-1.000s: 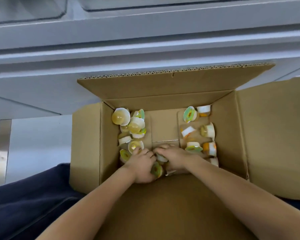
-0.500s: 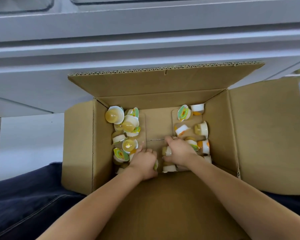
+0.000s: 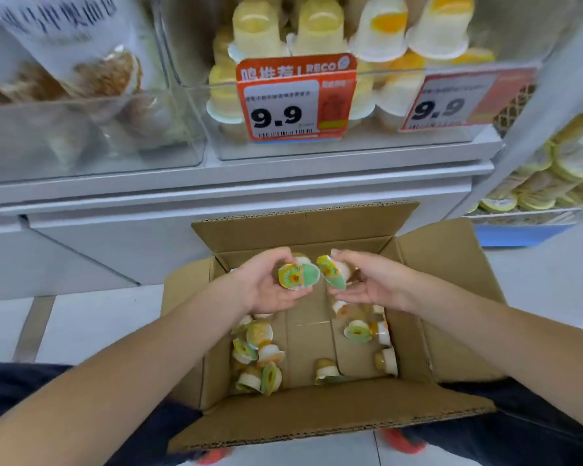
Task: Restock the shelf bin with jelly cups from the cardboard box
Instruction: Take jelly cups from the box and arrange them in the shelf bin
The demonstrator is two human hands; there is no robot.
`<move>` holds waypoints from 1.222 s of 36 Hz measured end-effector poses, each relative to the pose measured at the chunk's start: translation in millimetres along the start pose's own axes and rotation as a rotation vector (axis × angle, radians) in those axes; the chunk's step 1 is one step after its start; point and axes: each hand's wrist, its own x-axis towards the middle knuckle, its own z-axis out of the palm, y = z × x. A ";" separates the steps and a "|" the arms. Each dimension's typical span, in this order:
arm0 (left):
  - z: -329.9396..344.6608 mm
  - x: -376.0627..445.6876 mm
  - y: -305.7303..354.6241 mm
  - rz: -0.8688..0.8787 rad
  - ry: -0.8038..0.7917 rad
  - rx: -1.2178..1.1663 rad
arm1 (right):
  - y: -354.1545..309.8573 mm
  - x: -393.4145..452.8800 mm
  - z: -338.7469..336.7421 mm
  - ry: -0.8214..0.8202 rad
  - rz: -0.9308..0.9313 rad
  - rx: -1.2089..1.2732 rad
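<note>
Cardboard box [image 3: 451, 297]: open, all four flaps folded out, standing on the floor in front of the shelf unit and between the person's knees. Inside, loose jelly cups lie in two clusters on the box floor. The left cluster [image 3: 258, 358] holds several cups tipped on their sides, green-and-yellow lids facing various ways. The right cluster [image 3: 367, 334] is thinner, with one cup [image 3: 386, 361] lying alone against the right wall and another [image 3: 325, 368] near the front centre. The middle of the box floor is bare cardboard.

Left hand [image 3: 266, 284]: raised above the box, grip clamped on a jelly cup [image 3: 298, 275], possibly more than one; the count cannot be told. The lid faces the camera.

Right hand [image 3: 367, 280]: raised above the box, just beside the left hand, grip closed around a second cup [image 3: 332, 272], lid tilted toward the left hand. The two held cups are nearly touching.

Shelf bin [image 3: 350, 146]: clear plastic, on the shelf above the box, holding stacked jelly cups [image 3: 377, 31], pale yellow ones to the left and white ones with orange centres to the right. A red price tag [image 3: 293, 99] reading 9.9 is fixed to its front; a second tag [image 3: 458, 99] sits further right.

Neighbouring bin [image 3: 91, 163] to the left: clear, containing bagged goods.
</note>
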 end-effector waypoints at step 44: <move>41.1 -148.9 36.1 0.473 -0.538 0.028 | -88.8 -131.7 44.4 0.044 -1.017 -0.646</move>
